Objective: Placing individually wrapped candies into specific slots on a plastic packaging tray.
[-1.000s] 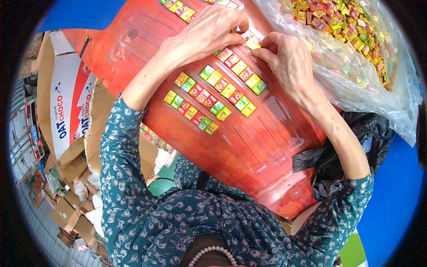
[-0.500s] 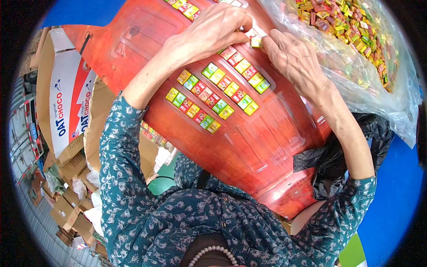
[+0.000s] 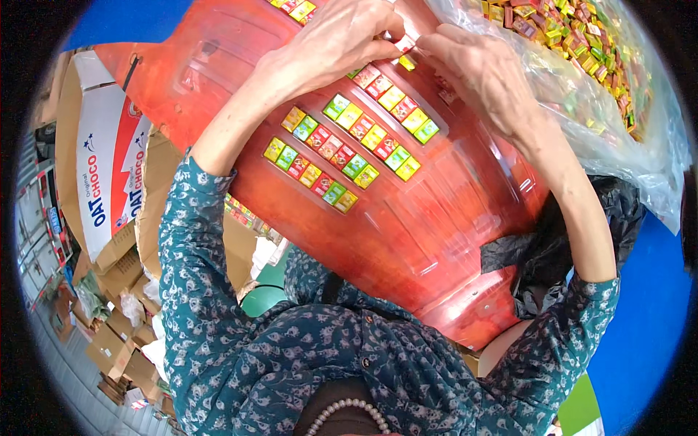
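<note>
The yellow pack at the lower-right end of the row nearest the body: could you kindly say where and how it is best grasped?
Probably pinch the yellow pack by its short ends, from above on the right: these and its right side are clear of other packs, while its left side adjoins a green pack.

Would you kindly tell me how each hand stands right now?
Left hand: curled near a small yellow block; grip cannot be told.
Right hand: curled near the same block; grip cannot be told.
</note>
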{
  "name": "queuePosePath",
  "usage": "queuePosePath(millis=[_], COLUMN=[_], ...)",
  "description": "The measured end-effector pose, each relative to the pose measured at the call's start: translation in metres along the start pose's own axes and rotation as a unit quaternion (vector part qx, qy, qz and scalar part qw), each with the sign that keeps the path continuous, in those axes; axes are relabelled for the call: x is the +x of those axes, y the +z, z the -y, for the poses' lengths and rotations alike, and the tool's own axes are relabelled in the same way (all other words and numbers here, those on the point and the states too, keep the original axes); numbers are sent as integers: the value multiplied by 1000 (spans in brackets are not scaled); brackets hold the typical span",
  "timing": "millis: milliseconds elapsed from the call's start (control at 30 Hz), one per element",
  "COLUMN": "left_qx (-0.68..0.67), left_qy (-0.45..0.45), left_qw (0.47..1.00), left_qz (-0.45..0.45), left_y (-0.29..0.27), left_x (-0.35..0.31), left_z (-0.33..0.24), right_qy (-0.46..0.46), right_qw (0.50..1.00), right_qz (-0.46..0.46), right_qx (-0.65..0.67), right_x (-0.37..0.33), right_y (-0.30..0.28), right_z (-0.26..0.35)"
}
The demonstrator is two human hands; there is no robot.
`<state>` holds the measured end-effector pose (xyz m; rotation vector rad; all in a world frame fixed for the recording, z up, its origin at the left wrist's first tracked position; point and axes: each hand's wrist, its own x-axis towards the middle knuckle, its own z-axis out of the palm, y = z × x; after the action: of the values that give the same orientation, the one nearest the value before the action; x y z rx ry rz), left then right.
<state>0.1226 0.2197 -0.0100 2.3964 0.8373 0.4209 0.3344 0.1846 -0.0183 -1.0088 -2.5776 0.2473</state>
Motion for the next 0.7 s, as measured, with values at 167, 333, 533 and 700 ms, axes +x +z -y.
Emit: queuePosePath(millis=[167,333,533,700], left_qx=[-21,-16,-11,-4], left_qy=[-16,-23,-37,-27], left_qw=[1000,999,999,1000], left_qz=[9,-21,25,-2], left_y=[-1,1,-1,-1], left_x=[-3,-6,0,-4], left_z=[1,2,1,1], right_qy=[111,124,135,208], right_qw=[990,982,988,974], right_qz=[3,-15,-39,-18], right_qx=[87,140,58,92], right_x=[-7,-1,-5,-7], right_y=[-10,10,20,2], right_z=[6,21,18,18])
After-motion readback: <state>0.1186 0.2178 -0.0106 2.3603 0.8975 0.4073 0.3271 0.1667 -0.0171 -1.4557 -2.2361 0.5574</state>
